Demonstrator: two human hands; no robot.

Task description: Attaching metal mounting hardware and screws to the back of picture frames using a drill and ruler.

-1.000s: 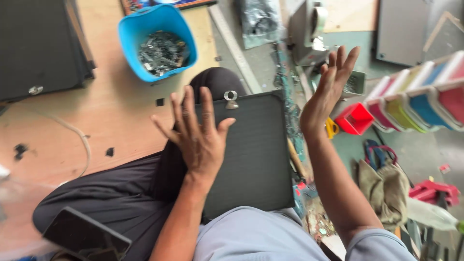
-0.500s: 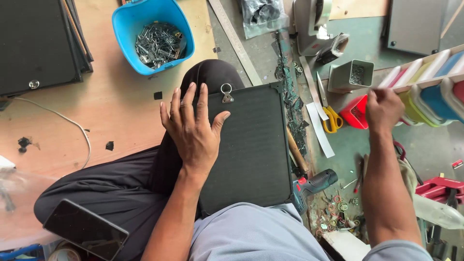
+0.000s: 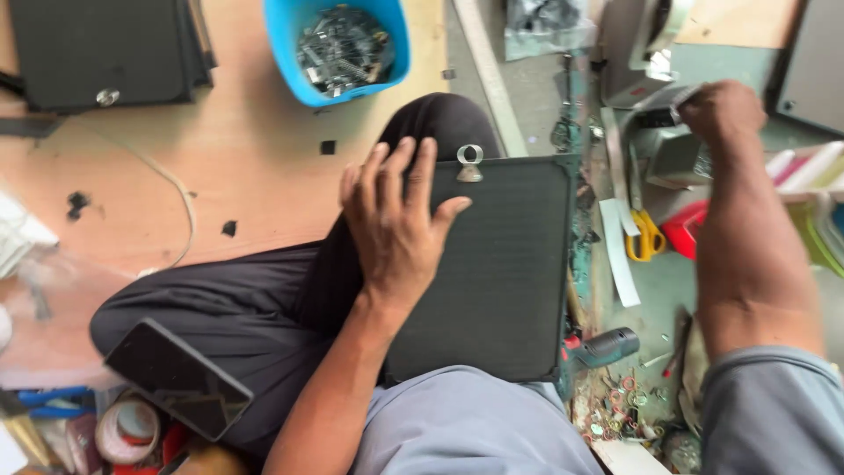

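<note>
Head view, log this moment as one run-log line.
left hand: flat on black panel on lap | right hand: closed fist at grey box | blue tub: metal parts

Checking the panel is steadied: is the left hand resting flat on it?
Yes, the left hand lies palm-down with fingers spread on the dark panel across the lap.

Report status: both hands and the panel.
Left hand flat on black panel in lap. Right hand closed at grey box. Nothing blocking.
</note>
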